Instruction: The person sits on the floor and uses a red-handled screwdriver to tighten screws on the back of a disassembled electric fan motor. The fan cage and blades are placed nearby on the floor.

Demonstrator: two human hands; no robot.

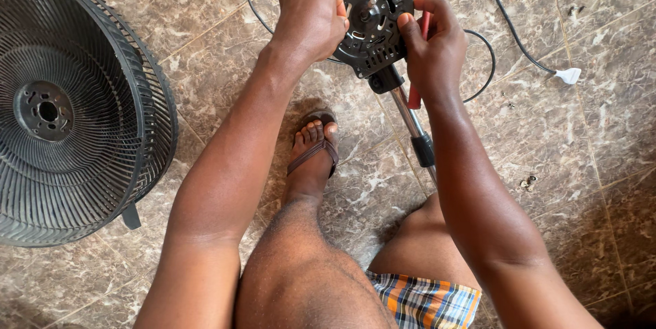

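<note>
A round black fan motor housing (372, 18) sits on top of a metal stand pole (412, 124) that leans toward me. My left hand (311, 11) grips the housing's left edge. My right hand (434, 42) is closed on a red-handled screwdriver (417, 90), whose upper end is hidden behind my fingers near the housing's right side.
A black fan guard grille (75, 110) lies on the marble tile floor (581, 165) at the left. A black power cord (509, 32) with a white plug (569, 75) runs across the upper right. Small screws (527, 181) lie on the floor. My sandalled foot (312, 148) rests below the housing.
</note>
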